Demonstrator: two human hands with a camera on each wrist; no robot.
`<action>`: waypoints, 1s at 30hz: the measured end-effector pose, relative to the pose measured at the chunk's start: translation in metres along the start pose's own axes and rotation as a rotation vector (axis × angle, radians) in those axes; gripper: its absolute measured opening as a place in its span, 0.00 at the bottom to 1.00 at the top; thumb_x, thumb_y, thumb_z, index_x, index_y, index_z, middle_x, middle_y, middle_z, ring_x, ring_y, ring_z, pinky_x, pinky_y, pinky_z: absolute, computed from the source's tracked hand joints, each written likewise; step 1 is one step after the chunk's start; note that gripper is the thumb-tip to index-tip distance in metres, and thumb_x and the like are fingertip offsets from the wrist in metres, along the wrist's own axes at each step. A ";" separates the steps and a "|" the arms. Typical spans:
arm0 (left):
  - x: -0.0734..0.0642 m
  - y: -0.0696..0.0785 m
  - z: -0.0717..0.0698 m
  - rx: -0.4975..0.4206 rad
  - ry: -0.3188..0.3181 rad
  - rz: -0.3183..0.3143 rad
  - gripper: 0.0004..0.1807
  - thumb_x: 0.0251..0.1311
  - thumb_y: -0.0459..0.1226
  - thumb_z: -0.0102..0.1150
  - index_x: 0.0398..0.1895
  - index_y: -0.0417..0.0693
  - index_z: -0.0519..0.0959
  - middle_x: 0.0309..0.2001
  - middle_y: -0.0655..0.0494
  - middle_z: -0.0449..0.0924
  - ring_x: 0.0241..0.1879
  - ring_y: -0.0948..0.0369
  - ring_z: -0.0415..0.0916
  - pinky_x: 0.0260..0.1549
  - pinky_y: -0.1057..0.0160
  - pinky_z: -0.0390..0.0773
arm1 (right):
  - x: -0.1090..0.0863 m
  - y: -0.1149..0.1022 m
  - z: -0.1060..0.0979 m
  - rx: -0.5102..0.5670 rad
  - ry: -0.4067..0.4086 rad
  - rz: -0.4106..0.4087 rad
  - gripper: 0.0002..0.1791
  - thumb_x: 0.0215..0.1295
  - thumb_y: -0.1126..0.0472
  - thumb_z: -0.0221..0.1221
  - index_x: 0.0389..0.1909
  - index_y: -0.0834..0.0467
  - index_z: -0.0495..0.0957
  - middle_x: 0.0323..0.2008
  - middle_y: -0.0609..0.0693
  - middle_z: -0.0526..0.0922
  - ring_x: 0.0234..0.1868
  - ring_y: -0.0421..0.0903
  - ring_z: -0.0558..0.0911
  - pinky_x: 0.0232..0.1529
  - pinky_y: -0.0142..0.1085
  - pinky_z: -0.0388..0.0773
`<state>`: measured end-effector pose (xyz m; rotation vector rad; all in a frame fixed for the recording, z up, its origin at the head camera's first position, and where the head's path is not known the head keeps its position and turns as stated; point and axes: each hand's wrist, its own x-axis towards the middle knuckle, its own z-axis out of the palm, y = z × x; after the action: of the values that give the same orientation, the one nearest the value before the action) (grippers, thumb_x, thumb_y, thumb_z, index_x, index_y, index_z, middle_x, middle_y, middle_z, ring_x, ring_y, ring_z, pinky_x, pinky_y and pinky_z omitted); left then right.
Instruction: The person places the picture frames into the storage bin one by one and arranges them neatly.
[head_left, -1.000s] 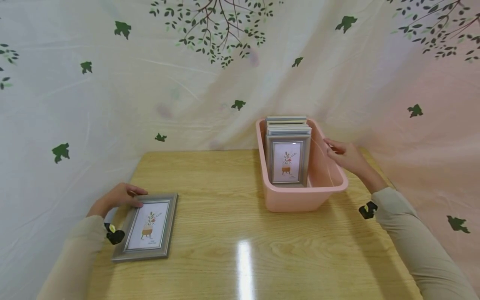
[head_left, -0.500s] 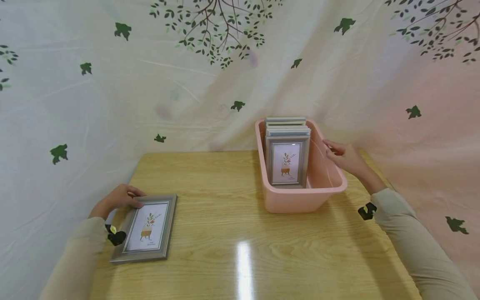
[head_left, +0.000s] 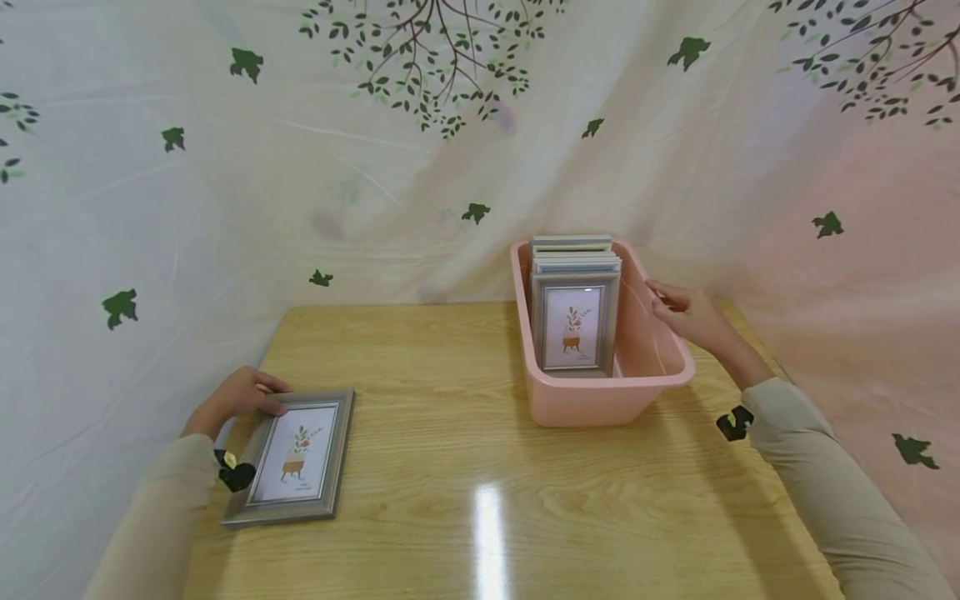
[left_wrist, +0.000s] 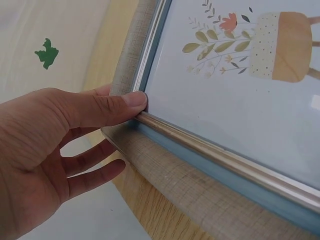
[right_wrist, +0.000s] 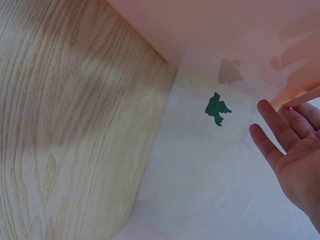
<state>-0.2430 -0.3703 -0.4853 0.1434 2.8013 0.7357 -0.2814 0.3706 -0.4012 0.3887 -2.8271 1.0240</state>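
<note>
A grey-brown picture frame (head_left: 292, 458) lies face up at the table's left, showing a potted-plant print. My left hand (head_left: 236, 398) pinches its far left corner; in the left wrist view the thumb (left_wrist: 132, 99) presses on the moulding while two fingers hang loose below. A pink plastic bin (head_left: 592, 404) stands at the back right. Inside it a similar picture frame (head_left: 573, 329) stands upright before several others. My right hand (head_left: 693, 315) holds the bin's right rim, and in the right wrist view several fingers (right_wrist: 280, 127) reach under the rim. The right thumb is hidden there.
The wooden table (head_left: 420, 433) carries the bin and the lying frame, with a bright reflection near its front. Behind and beside the table hangs a pale curtain (head_left: 375, 192) printed with leaves and green birds. The bin's right part beside the frames shows bare pink wall.
</note>
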 end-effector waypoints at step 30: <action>0.014 0.023 -0.005 -0.118 -0.081 -0.054 0.26 0.54 0.35 0.74 0.56 0.31 0.81 0.57 0.32 0.81 0.42 0.55 0.81 0.36 0.57 0.86 | 0.002 0.003 0.001 0.030 0.033 -0.074 0.28 0.76 0.58 0.56 0.72 0.64 0.67 0.68 0.69 0.71 0.57 0.72 0.80 0.40 0.10 0.68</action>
<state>-0.2571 -0.3507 -0.4726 0.0737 2.6667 0.8593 -0.2838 0.3717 -0.4034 0.4712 -2.7488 1.0490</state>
